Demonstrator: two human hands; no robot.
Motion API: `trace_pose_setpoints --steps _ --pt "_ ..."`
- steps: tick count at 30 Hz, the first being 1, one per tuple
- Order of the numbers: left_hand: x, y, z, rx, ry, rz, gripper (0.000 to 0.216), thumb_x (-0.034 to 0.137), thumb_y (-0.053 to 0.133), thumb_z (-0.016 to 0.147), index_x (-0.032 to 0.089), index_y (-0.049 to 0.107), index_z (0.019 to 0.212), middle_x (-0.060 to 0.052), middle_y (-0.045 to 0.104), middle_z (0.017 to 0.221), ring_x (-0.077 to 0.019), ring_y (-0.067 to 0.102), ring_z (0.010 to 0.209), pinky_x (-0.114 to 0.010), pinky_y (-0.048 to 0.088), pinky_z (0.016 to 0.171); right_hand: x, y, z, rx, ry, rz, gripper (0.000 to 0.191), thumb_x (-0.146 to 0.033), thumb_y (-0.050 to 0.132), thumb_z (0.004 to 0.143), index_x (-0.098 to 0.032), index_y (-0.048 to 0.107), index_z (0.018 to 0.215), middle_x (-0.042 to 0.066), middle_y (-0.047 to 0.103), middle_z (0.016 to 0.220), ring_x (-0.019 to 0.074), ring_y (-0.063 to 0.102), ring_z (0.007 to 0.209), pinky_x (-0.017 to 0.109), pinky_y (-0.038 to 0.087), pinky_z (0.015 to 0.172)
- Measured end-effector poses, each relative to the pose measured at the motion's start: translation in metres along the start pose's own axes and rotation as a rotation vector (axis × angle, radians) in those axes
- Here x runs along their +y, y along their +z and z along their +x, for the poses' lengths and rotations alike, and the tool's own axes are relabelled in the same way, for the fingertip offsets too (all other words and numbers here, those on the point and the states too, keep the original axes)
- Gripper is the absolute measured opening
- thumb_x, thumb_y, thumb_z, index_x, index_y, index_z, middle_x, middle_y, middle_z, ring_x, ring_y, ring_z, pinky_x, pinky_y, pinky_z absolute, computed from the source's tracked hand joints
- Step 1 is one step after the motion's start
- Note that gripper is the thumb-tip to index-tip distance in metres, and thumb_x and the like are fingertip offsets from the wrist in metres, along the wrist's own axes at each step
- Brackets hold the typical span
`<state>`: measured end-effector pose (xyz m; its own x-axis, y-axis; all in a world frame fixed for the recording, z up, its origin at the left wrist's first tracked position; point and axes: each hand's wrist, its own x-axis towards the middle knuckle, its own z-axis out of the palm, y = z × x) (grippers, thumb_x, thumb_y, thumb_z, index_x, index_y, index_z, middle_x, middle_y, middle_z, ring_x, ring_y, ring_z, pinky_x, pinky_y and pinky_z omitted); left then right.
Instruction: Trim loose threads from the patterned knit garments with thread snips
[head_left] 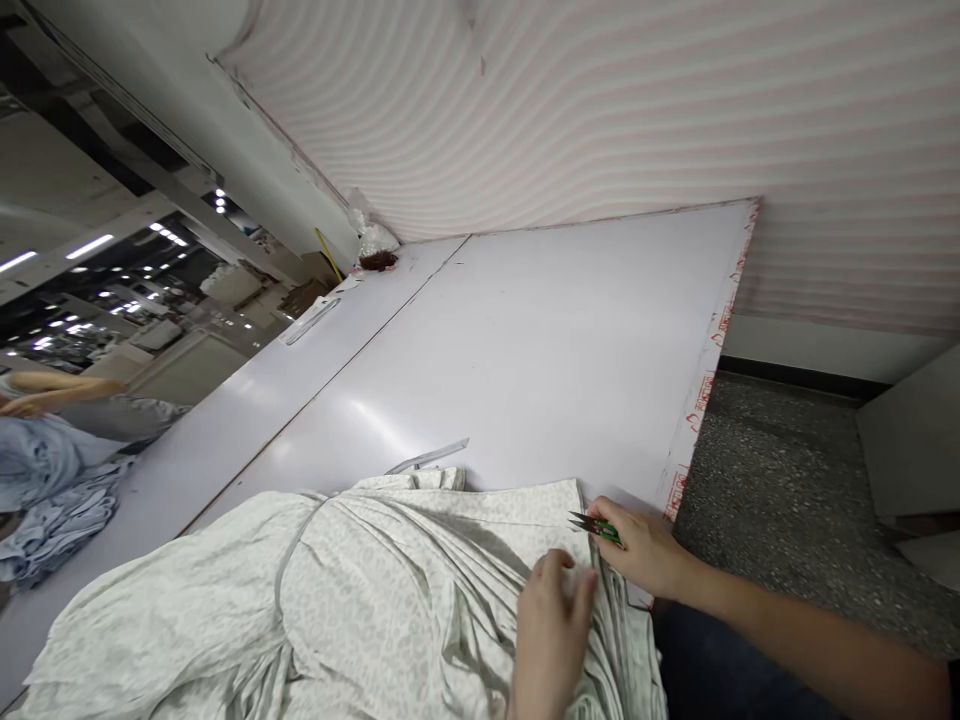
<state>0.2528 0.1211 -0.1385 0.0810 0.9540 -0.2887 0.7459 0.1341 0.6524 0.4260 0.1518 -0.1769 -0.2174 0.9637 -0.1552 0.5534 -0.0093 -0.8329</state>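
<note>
A heap of pale fabric with a faint leopard-like pattern [382, 590] lies at the near edge of the table, tied round by a grey strip [289, 565]. My right hand [637, 550] grips small thread snips with green handles [606, 531], their dark blades pointing left above the corner of the cloth. Just left of it, my left hand [551, 625] rests over the fabric layers, its thumb and index finger curved and apart. Nothing shows between those fingers. Folded edges of the cloth hang down below both hands.
The white table [540, 340] has red print along its right edge. A loose grey strip [431, 457] lies past the heap. At far left are another person's arm [56, 390] and bluish cloth [56, 510]. A plastic bag [375, 238] sits by the striped wall [570, 110].
</note>
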Motion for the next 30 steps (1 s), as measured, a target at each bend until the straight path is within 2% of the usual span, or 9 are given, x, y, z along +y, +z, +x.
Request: trace_pose_setpoints --steps 3,6,9,12,15,17,20,24,30 --pt "0.008 0.009 0.015 -0.073 0.066 0.13 0.007 0.02 0.046 0.083 0.024 0.046 0.077 -0.006 0.061 0.085 -0.021 0.056 0.075 -0.032 0.037 0.068 -0.005 0.001 -0.001 -0.006 0.006 0.041 0.014 -0.016 0.047 0.084 -0.024 0.053 0.093 0.001 0.069 0.089 0.0205 0.066 0.084 0.029 0.045 0.073" --pt "0.001 0.009 0.011 -0.061 0.092 0.07 0.012 0.023 0.045 0.087 0.024 0.044 0.075 -0.002 0.058 0.076 -0.0195 0.056 0.072 -0.03 0.04 0.068 -0.009 0.001 -0.006 -0.006 0.0 0.02 0.013 -0.019 0.051 0.082 -0.024 0.051 0.094 0.002 0.068 0.092 0.0221 0.065 0.087 0.03 0.045 0.074" --pt "-0.014 0.011 -0.007 0.173 0.225 0.002 0.015 0.027 0.045 0.091 0.024 0.046 0.077 -0.004 0.059 0.086 -0.0184 0.059 0.077 -0.029 0.044 0.07 -0.012 0.006 -0.009 -0.028 0.003 -0.008 0.018 -0.013 0.051 0.076 -0.024 0.049 0.091 0.001 0.065 0.086 0.0219 0.064 0.083 0.029 0.043 0.072" --pt "-0.026 0.018 -0.023 0.46 0.425 0.008 0.019 0.014 0.036 0.092 0.024 0.044 0.079 -0.004 0.058 0.089 -0.0157 0.059 0.076 -0.027 0.045 0.07 -0.015 0.015 -0.012 -0.003 -0.06 0.076 0.026 -0.004 0.045 0.072 -0.023 0.047 0.088 -0.001 0.062 0.083 0.0188 0.061 0.077 0.027 0.041 0.069" --pt "-0.031 0.025 -0.032 0.603 0.541 0.133 0.016 0.011 0.045 0.09 0.024 0.046 0.081 0.002 0.05 0.07 -0.014 0.049 0.058 -0.024 0.041 0.058 -0.019 0.018 -0.018 -0.018 -0.175 0.161 0.026 -0.003 0.045 0.072 -0.023 0.049 0.089 -0.001 0.061 0.082 0.0172 0.059 0.073 0.026 0.041 0.066" --pt "-0.032 0.027 -0.035 0.682 0.589 0.222 0.015 0.01 0.049 0.088 0.023 0.05 0.083 0.002 0.049 0.07 -0.014 0.047 0.057 -0.023 0.04 0.056 -0.023 0.014 -0.023 -0.063 -0.234 0.15 0.028 -0.002 0.047 0.071 -0.022 0.052 0.09 -0.001 0.062 0.083 0.0171 0.059 0.074 0.025 0.041 0.067" --pt "-0.03 0.027 -0.038 0.773 0.65 0.227 0.021 0.002 0.046 0.087 0.022 0.053 0.083 0.0 0.05 0.075 -0.0131 0.049 0.062 -0.021 0.042 0.059 -0.028 0.002 -0.03 -0.137 -0.225 0.095 0.025 -0.003 0.054 0.073 -0.021 0.061 0.088 0.0 0.065 0.087 0.0169 0.061 0.077 0.025 0.042 0.068" --pt "-0.025 0.026 -0.042 0.823 0.676 0.156 0.025 -0.002 0.049 0.084 0.022 0.049 0.077 0.0 0.051 0.076 -0.0119 0.051 0.064 -0.02 0.044 0.06 -0.034 -0.016 -0.037 -0.231 -0.214 0.045 0.021 -0.019 0.073 0.076 -0.022 0.072 0.097 0.003 0.069 0.093 0.0192 0.065 0.081 0.026 0.044 0.071" --pt "-0.028 0.027 -0.041 0.836 0.704 0.14 0.025 -0.001 0.05 0.083 0.022 0.048 0.075 0.0 0.053 0.075 -0.0124 0.049 0.064 -0.021 0.044 0.06 -0.038 -0.018 -0.042 -0.218 -0.216 -0.015 0.021 -0.023 0.07 0.083 -0.022 0.076 0.103 0.005 0.073 0.091 0.0201 0.067 0.081 0.027 0.045 0.071"
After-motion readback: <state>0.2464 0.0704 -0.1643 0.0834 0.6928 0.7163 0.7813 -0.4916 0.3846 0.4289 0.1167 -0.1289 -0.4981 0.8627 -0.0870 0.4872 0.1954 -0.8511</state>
